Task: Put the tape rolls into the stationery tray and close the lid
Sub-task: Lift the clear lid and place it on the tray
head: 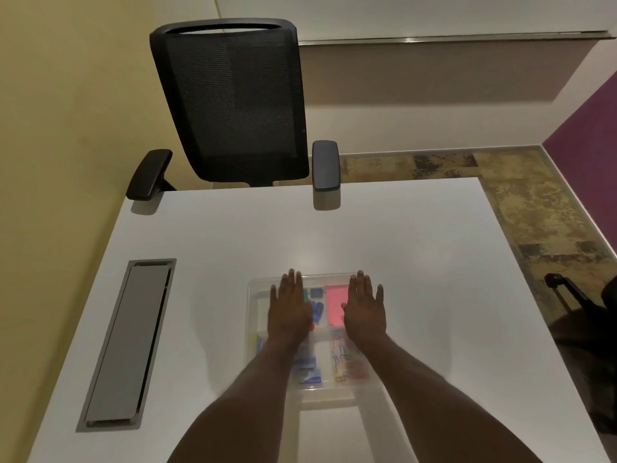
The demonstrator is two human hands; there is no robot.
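A clear plastic stationery tray sits on the white table in front of me, with its translucent lid lying over it. Through the lid I see a pink pad, blue items and coloured paper clips. My left hand rests flat on the lid's left half, fingers spread. My right hand rests flat on the right half, fingers spread. Neither hand holds anything. No tape roll is clearly visible; my hands and forearms hide part of the tray.
The white table stretches around the tray. A grey cable hatch is set into its left side. A black mesh office chair stands at the far edge. A dark object stands on the floor at the right.
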